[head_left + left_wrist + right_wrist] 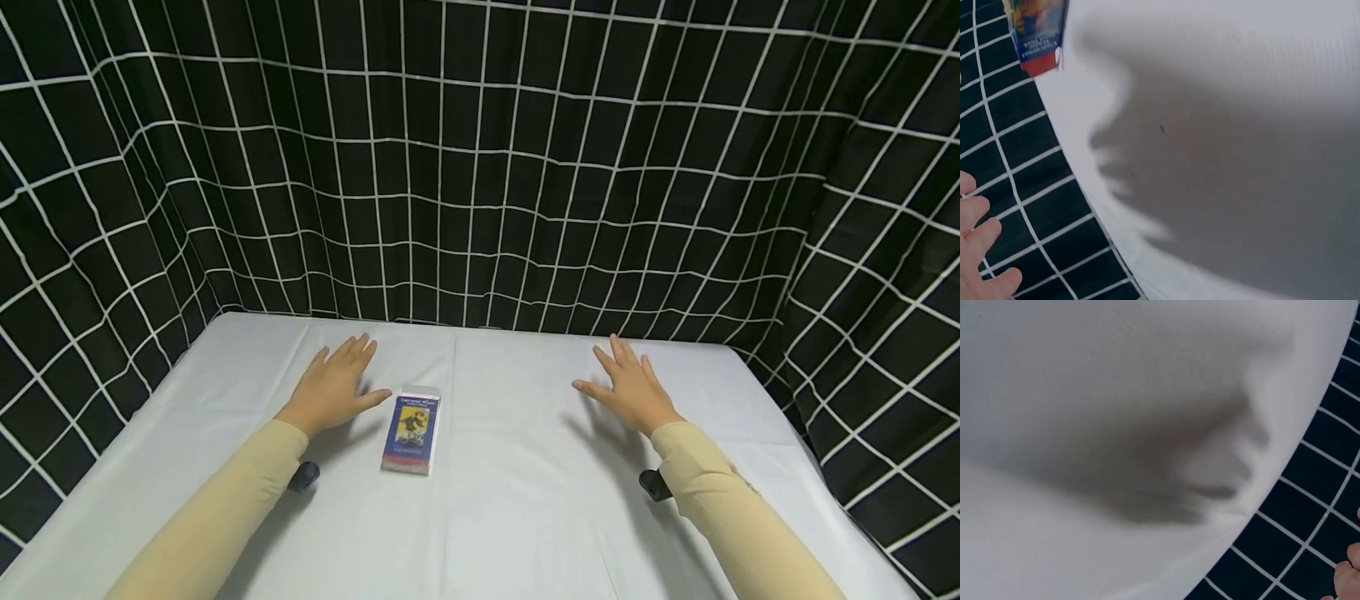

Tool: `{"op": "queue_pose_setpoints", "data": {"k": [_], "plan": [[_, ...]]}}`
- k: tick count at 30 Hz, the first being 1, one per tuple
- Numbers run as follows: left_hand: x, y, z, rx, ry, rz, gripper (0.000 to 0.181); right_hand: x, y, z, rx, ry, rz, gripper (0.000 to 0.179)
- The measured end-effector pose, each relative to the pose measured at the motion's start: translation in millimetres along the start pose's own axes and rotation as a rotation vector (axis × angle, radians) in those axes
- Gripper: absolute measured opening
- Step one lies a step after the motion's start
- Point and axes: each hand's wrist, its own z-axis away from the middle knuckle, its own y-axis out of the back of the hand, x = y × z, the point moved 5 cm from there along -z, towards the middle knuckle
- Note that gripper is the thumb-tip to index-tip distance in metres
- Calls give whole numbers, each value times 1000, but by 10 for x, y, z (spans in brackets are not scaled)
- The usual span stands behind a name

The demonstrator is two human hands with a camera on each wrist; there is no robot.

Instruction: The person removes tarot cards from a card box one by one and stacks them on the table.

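Note:
A blue card box [411, 432] with a yellow picture on its front lies on the white table, left of the middle. My left hand [330, 388] hovers to its left with the fingers spread, the thumb pointing toward the top of the box. In the left wrist view part of the card box [1038, 28] shows at the upper left, and fingertips of the left hand [984, 253] at the lower left. Well to the right of the box, my right hand [632, 392] is held over the table, fingers spread and holding nothing. Its fingertips [1349, 578] enter the right wrist view at the edge.
White cloth covers the table [510, 517]. A black curtain [480, 167] with a white grid hangs behind it and along both sides. Dark wrist devices [655, 485] sit under the beige sleeves [720, 492]. Shadows of both hands fall on the cloth.

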Motion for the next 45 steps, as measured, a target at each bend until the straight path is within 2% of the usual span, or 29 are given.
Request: {"op": "queue_pose_setpoints", "data": {"k": [7,13,19,22,28,32,38,40,45], "plan": [[122,28,10,19,-31,-8,81,-33,-64,-7,-4,31,3,88],[240,-7,51,16,-46,23,80,-85,-122,-22,-5,61,1,86],[295,-47,113,72,-50,70,80,-129,-166,4,-22,71,-22,89],[319,-74,129,75,-46,99,82,-136,-172,38,-27,68,-34,90],[393,-79,159,17,-3,205,87,-128,-226,99,-49,67,-44,90],[413,-85,162,0,24,236,90,-143,-245,98,-44,77,-50,88],[418,-206,181,-42,55,303,96,-171,-288,106,-47,70,-112,89],[415,-249,196,-54,82,339,98,-186,-319,120,-56,69,-137,90],[411,-301,223,-43,139,426,102,-240,-367,145,-58,68,-182,89]]}}
